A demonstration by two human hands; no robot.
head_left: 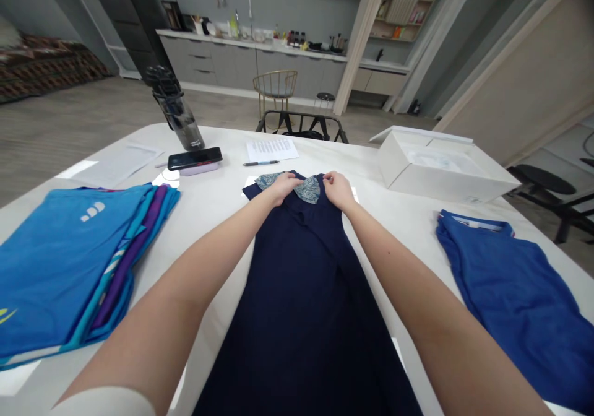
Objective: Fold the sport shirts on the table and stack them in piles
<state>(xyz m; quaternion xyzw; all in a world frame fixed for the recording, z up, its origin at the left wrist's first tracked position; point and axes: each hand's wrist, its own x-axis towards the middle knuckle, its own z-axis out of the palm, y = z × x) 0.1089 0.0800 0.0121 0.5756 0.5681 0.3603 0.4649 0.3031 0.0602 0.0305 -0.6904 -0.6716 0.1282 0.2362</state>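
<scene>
A dark navy shirt (306, 292) lies lengthwise down the middle of the white table (218, 199), folded into a long narrow strip. Its patterned grey-blue collar (307, 188) sits at the far end. My left hand (284, 186) rests closed on the left side of the collar, fingers curled over the fabric. Pinching the collar's right edge is my right hand (338, 189), with its fingers pressed together. Both arms stretch forward over the shirt.
A stack of folded blue and purple shirts (69, 267) lies at the left, a blue shirt (515, 292) at the right. Farther back are a white box (440, 165), a phone (195, 157), a pen (260, 163), papers (271, 148) and a dark bottle (179, 116).
</scene>
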